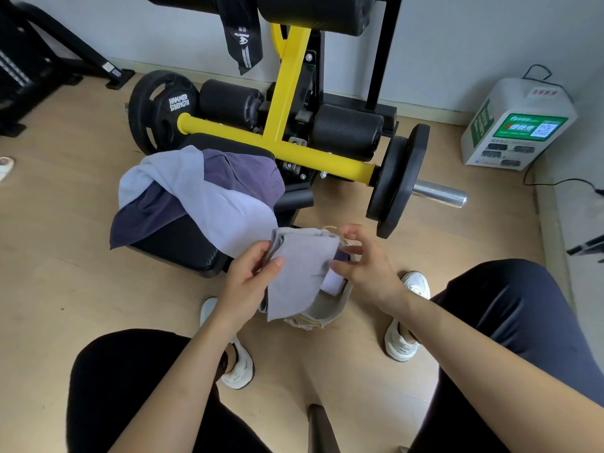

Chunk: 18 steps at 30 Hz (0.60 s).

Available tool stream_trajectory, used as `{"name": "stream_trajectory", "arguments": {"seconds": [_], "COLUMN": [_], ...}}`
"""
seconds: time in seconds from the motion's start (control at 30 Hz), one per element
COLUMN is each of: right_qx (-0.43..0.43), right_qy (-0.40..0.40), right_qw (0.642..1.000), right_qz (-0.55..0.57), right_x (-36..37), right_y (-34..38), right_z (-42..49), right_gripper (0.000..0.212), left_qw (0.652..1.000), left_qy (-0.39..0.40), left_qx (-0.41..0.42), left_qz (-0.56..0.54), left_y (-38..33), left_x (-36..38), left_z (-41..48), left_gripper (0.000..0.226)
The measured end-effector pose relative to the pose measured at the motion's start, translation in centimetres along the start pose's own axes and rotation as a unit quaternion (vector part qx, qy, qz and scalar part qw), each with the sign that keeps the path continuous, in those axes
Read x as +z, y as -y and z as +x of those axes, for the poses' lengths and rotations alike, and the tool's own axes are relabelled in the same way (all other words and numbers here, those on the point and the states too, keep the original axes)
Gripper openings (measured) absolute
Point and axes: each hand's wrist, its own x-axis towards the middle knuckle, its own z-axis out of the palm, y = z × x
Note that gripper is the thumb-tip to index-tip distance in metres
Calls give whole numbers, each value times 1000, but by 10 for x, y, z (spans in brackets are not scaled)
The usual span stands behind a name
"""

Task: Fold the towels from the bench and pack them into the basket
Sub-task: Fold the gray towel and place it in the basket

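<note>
My left hand (251,279) pinches the folded grey towel (300,273), thumb on top and fingers underneath. My right hand (362,259) sits at the towel's 3 o'clock edge with the thumb touching the cloth. Its fingers are loosely curled, and I cannot tell whether they grip anything. The towel hangs right over the basket (330,310), which stands on the floor at 5 o'clock between my shoes. Something pale and something dark already lie inside, so I judge the packing is partway done. At 11 o'clock, on the bench (183,243), a pale towel (209,194) and dark purple cloth (238,171) still lie unfolded.
</note>
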Motion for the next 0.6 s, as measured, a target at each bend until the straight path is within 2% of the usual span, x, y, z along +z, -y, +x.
{"name": "stream_trajectory", "arguments": {"seconds": [0.1, 0.13, 0.23, 0.4, 0.6], "right_qx": [92, 110, 142, 136, 132], "right_qy": [78, 111, 182, 180, 169], "right_qw": [990, 982, 956, 947, 946], "right_qz": [74, 103, 182, 228, 242], "right_x": [-5, -6, -4, -3, 2], "right_y": [-2, -3, 2, 9, 12], "right_z": [5, 6, 5, -1, -3], "right_gripper": [83, 83, 63, 53, 41], "left_qw": [994, 990, 980, 970, 972], "left_qy": [11, 13, 7, -31, -72], "left_qx": [-38, -50, -78, -115, -134], "left_qz": [-104, -132, -182, -212, -179], "left_y": [-4, -5, -7, -3, 4], "left_x": [-6, -7, -8, -11, -10], "left_z": [0, 0, 1, 5, 7], "left_gripper": [28, 31, 33, 32, 26]}}
